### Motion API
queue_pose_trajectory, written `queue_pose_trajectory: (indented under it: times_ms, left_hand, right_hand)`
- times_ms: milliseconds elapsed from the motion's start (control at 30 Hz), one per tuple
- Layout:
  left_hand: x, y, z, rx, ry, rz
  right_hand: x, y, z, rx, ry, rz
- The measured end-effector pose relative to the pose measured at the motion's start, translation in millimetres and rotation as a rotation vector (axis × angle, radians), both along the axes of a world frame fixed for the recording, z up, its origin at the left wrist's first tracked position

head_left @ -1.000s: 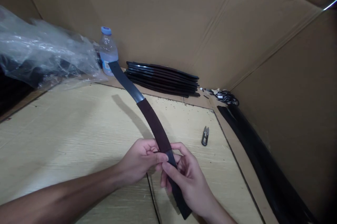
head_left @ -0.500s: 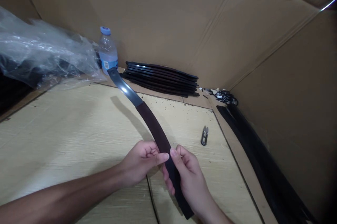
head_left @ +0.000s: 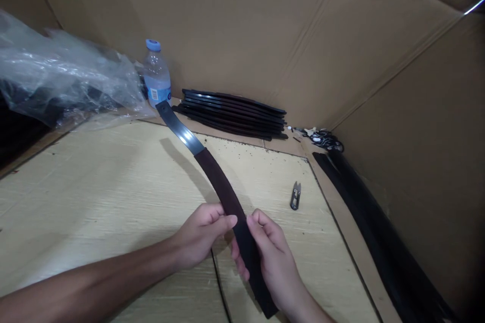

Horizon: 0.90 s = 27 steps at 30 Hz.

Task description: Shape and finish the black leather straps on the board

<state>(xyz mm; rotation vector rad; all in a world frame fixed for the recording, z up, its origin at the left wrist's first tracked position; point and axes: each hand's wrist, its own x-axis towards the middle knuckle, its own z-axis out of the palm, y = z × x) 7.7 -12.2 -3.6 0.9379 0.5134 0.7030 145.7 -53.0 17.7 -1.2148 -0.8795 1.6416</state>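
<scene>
A long curved metal strip (head_left: 185, 137) slants across the middle, its bare far end shiny, with a hole near the tip. A dark fabric sleeve (head_left: 223, 186) covers its lower length, brown above and black towards me. My left hand (head_left: 206, 232) grips the sleeve's left edge, thumb on top. On the opposite edge, my right hand (head_left: 271, 247) pinches the sleeve between thumb and fingers, with other fingers curled beneath. The sleeve's near end extends below both hands. Whether the metal reaches all the way inside is hidden.
Small thread snips (head_left: 296, 196) lie to the right on the pale wooden table (head_left: 94, 186). A stack of dark curved strips (head_left: 235, 113) rests at the back beside a water bottle (head_left: 156, 75). Clear plastic (head_left: 76, 75) bulges at left; long black strips (head_left: 364, 217) run along the right cardboard wall.
My left thumb has slid slightly left, towards the sleeve's edge. The strip's bare end has dipped a little. Both hands keep their hold.
</scene>
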Motion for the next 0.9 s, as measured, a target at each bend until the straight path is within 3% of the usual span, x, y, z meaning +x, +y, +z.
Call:
queue_pose_trajectory:
  times_ms: [400,567,633,800,900]
  left_hand:
    - [-4,2,3.3,0.057,0.01,-0.02]
    - [0,2,9.2,0.108,0.114,-0.026]
    - [1,1,13.1,0.124,0.164,0.022]
    - [2,1,21.8,0.319,0.413,0.303]
    - [5,1,25.4,0.24,0.347,0.285]
  right_hand:
    - [1,0,2.4,0.06,-0.021,0.006]
    - [0,-2,2.3,0.067,-0.012,-0.059]
    - [-1,-3,2.0,0.078,-0.018,-0.085]
    - [-2,-3,2.4,0.082,-0.036,-0.134]
    - [-3,-2,2.6,0.063,-0.056,-0.163]
